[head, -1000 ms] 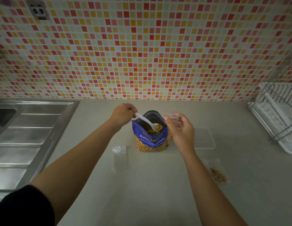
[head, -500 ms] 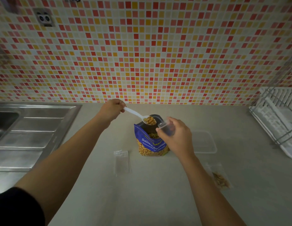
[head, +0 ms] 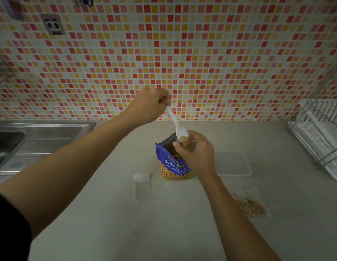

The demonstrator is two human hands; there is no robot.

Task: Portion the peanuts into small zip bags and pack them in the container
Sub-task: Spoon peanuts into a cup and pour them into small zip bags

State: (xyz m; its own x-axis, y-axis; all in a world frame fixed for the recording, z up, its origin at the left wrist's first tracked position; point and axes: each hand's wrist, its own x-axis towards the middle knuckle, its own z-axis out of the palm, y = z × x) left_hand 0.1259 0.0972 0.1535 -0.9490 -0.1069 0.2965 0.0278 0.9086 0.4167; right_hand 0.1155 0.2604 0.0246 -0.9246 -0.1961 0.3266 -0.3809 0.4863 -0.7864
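Observation:
A blue bag of salted peanuts (head: 173,166) stands open on the counter. My left hand (head: 148,106) is raised above it and grips a white plastic spoon (head: 175,121), tipped bowl-down. The spoon's bowl meets the mouth of a small clear zip bag (head: 187,144) that my right hand (head: 197,153) holds over the peanut bag; peanuts show inside the small bag. An empty zip bag (head: 142,187) lies flat left of the peanut bag. A filled zip bag (head: 250,204) lies at the right. The clear plastic container (head: 237,163) sits behind my right hand.
A steel sink (head: 32,140) with a drainboard takes the left side of the counter. A white dish rack (head: 322,136) stands at the far right. The tiled wall runs along the back.
My left hand lifted the loaded spoon out of the peanut bag, rose, and tipped it into the small zip bag. My right hand brought that bag in over the peanut bag.

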